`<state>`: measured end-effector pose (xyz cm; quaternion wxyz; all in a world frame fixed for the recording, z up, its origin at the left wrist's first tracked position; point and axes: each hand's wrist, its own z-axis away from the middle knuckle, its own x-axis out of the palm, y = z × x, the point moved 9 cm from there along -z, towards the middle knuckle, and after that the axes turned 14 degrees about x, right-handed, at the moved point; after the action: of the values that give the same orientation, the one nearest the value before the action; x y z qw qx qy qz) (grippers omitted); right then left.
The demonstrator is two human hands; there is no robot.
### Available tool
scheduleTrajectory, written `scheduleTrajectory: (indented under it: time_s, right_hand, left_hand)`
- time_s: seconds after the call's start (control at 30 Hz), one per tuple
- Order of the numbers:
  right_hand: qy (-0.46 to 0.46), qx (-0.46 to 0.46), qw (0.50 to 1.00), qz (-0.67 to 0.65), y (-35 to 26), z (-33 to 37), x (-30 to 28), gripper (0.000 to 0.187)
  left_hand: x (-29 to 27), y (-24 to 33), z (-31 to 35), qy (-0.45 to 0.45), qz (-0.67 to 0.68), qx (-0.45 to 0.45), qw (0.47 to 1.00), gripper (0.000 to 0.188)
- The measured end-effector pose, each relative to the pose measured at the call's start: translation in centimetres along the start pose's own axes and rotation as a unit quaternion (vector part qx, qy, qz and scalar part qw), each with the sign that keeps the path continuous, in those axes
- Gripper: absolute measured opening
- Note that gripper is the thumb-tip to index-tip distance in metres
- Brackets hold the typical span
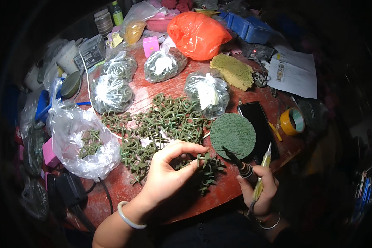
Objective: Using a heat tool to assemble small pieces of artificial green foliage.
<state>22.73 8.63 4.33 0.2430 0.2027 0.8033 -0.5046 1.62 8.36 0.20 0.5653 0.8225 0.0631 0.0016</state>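
Observation:
My left hand [169,167] pinches a small green ring-shaped piece [203,158] between thumb and forefinger, above the near edge of a heap. That heap [169,120] is made of many similar green ring-shaped pieces, spread over the red table [186,211]. Two tools are in my closed right hand [263,191]. One is a black pen-like tool [245,169] with a thin dark tip that lies over the round green textured disc [233,133]. The other, a slim pointed tool with a yellowish handle [263,169], sticks upward between the fingers.
Tied clear bags [111,93] of pieces stand beyond the heap. An open clear bag [84,144] lies left. To the right are a dark phone [256,118], yellow tape [292,121] and a paper sheet [295,74]. A red plastic bag [198,35] sits at the back.

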Motion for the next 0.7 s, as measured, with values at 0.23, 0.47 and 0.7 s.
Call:
scheduleTrajectory:
  time_s: [0.23, 0.47, 0.7]
  right_hand:
    - [-0.088, -0.049, 0.986, -0.134, -4.0, -3.2, 2.8, 0.031]
    - [-0.009, -0.016, 0.997, -0.070, -2.8, -5.3, 1.7, 0.028]
    - [-0.021, 0.119, 0.984, -0.132, 3.1, -6.3, 1.6, 0.014]
  left_hand:
    - [0.2, 1.0, 0.2, 0.013, -0.051, 0.065, 0.996, 0.026]
    - [-0.6, 2.6, -0.6, 0.018, -0.138, 0.075, 0.988, 0.025]
    - [-4.5, 2.2, -0.8, 0.103, -0.229, 0.091, 0.964, 0.011]
